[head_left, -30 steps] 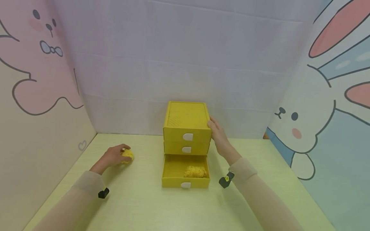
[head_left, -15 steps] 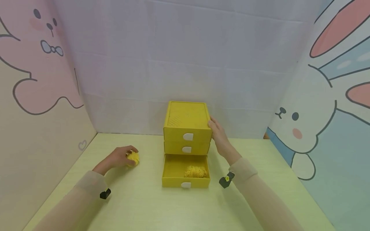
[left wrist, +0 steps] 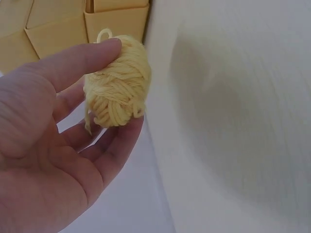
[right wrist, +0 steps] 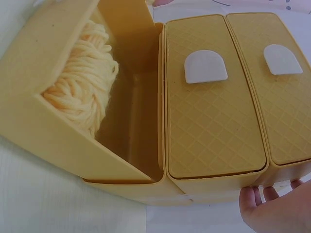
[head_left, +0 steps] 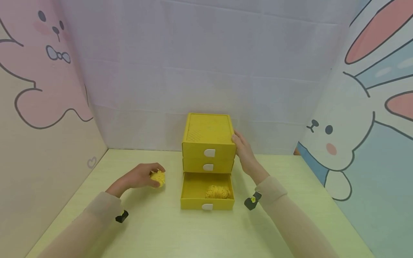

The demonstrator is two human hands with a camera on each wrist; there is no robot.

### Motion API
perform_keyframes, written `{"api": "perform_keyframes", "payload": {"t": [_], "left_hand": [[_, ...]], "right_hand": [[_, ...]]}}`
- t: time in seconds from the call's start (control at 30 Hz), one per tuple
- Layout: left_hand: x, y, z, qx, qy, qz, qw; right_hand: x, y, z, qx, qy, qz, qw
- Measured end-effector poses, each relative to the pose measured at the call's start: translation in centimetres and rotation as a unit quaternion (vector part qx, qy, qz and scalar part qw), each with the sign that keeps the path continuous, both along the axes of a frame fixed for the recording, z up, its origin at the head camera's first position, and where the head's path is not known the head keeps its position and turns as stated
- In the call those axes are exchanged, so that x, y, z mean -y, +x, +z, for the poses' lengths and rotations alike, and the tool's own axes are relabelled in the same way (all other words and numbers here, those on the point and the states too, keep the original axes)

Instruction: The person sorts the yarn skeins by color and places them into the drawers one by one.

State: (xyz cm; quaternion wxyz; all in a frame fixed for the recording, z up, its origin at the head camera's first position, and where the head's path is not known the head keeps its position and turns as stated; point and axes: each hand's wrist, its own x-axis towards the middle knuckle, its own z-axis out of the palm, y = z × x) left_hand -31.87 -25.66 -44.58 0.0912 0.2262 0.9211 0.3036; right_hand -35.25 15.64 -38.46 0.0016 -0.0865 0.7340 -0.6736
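Note:
My left hand [head_left: 141, 176] pinches a small ball of yellow yarn [left wrist: 119, 80] between thumb and fingers, held above the table left of a yellow drawer unit [head_left: 209, 129]. A shadow lies beneath the ball in the left wrist view. The unit's bottom drawer [head_left: 186, 193] is pulled out, and another bundle of yellow yarn [right wrist: 85, 80] lies in its right front part. The two upper drawers, each with a white tab handle, are closed. My right hand [head_left: 246, 154] rests against the unit's right side, its thumb at the top edge; the other fingertips are partly hidden behind that side.
The unit stands on a pale table [head_left: 155, 229] close to a white cloth backdrop [head_left: 206, 64]. Side panels with a pink bear [head_left: 48, 93] and a white rabbit [head_left: 348, 139] flank the table. A strap with a dark block sits at each wrist.
My left hand has moved to the right with the ball of yarn, closer to the pulled-out drawer. The right hand and the drawer unit stay where they were.

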Motion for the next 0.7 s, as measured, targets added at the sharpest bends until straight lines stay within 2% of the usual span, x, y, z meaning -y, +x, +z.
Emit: {"api": "perform_keyframes", "payload": {"t": [0.17,0.33,0.53,0.7], "left_hand": [[-1.9,0.9,1.8,-0.018,0.017,-0.039,0.9989],[-3.9,1.5,2.9,-0.03,0.015,-0.06,0.9976],[-5.9,1.7,3.5,-0.032,0.023,-0.074,0.9965],[-7.5,1.5,3.2,-0.038,0.029,-0.093,0.9945]], "right_hand": [[0.0,0.0,0.0,0.001,0.002,0.002,1.0],[0.0,0.1,0.0,0.0,-0.002,0.005,1.0],[0.1,0.3,0.1,-0.001,-0.003,0.006,1.0],[0.1,0.2,0.0,-0.003,-0.003,0.008,1.0]]}}
